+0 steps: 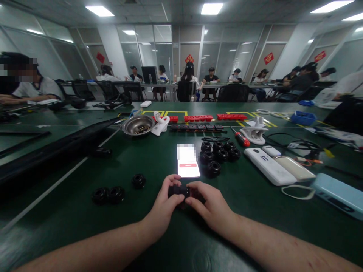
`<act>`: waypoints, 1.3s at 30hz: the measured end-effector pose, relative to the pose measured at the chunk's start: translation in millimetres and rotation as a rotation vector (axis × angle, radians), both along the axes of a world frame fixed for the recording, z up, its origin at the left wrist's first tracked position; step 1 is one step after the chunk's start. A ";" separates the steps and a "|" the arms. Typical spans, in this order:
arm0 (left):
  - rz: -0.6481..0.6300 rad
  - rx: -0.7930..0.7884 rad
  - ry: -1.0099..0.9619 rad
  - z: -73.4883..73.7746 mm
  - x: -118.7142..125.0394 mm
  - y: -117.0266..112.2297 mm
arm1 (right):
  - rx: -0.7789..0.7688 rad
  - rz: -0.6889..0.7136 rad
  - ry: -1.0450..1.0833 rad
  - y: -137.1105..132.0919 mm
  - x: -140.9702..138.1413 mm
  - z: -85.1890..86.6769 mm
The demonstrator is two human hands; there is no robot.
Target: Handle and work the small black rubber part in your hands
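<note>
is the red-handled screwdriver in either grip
No, the screwdriver lies on the green table, while the left grip and right grip hold a black part.

Both hands are bare, the left hand (162, 204) and the right hand (214, 206) alike, with slim fingers (200, 186). From here I see bare wrists (234, 222) too, narrower than the forearms behind them. The left forearm (113, 243) looks smooth and even; the right forearm (272, 240) carries a few small scattered spots (309, 263). The nails are too small to make out.

A green table (65, 221) bears black rings (222, 153), phone (188, 172) and bowl (131, 124).
</note>
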State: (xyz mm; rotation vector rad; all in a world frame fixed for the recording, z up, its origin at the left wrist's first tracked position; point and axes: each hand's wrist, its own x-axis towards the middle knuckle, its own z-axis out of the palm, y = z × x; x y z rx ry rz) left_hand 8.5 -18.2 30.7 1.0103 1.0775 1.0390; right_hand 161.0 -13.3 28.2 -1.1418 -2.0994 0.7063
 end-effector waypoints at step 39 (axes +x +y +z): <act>-0.060 -0.044 0.111 -0.3 0.7 1.7 | 0.151 0.110 0.069 -2.5 2.8 -0.5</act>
